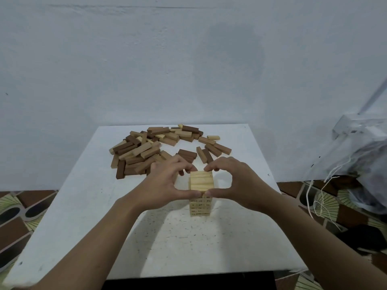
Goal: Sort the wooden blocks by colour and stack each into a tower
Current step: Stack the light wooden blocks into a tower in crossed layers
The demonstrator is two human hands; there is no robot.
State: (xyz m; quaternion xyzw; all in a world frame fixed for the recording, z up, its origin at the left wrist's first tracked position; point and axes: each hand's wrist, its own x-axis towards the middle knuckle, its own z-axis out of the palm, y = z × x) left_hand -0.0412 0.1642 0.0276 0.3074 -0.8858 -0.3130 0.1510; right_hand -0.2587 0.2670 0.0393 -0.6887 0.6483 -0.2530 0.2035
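Note:
A tower of pale wooden blocks (200, 185) stands upright near the middle of the white table (88, 206). My left hand (165, 183) and my right hand (234, 181) curl round its top from either side. Both thumbs press the near face and the fingertips touch the far top edge. Behind the hands lies a loose heap of mixed blocks (146, 149) in pale, mid-brown and dark brown. A few dark brown blocks (187, 154) lie together just beyond my fingers.
A pale wall rises right behind the table's far edge. At the right, off the table, sits a clear plastic bag with white strings (356, 164). Patterned floor tiles (18, 214) show on both sides of the table.

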